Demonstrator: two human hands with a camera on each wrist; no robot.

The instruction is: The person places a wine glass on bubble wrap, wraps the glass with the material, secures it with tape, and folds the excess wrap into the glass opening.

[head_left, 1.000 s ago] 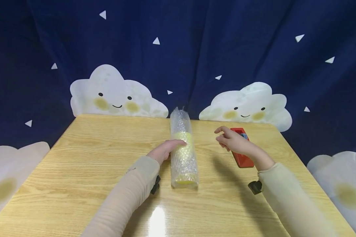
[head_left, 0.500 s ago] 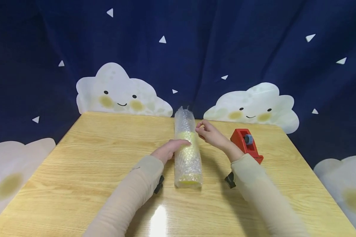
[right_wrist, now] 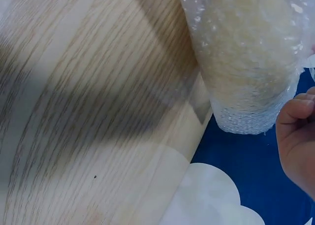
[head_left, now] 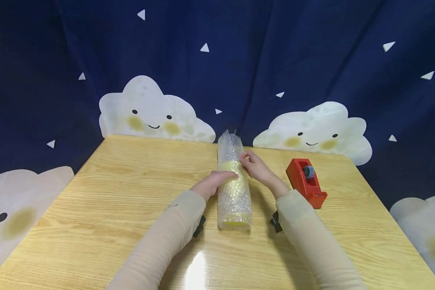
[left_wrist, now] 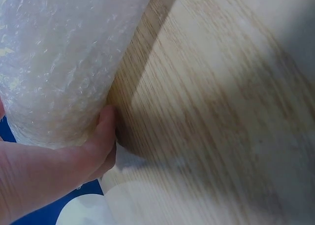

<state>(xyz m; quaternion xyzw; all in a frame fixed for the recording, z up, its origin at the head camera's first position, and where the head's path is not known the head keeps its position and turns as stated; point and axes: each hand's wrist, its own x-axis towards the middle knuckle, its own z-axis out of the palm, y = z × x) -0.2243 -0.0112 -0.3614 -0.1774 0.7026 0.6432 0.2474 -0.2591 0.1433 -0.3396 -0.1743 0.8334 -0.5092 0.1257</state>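
Observation:
A long roll in clear bubble wrap [head_left: 235,198], yellow showing inside, lies lengthwise on the wooden table. My left hand [head_left: 211,183] holds its left side, the thumb laid over the top. In the left wrist view, the fingers of that hand [left_wrist: 64,168] press close along the wrap. On the other side my right hand [head_left: 256,168] touches the roll's upper right edge with thumb and fingers pinched together. Beside those fingertips, the right wrist view shows a small clear strip [right_wrist: 311,74] that looks like tape, mostly cut off by the frame edge.
A red tape dispenser [head_left: 304,183] with a blue-cored tape roll stands right of my right forearm. Behind the table [head_left: 148,173] hangs a dark blue curtain [head_left: 188,24] with clouds. The roll's far end reaches the back edge of the table.
My right hand has moved left from beside the red tape dispenser to the wrapped roll. The left hand keeps its hold. The whole view has shifted slightly.

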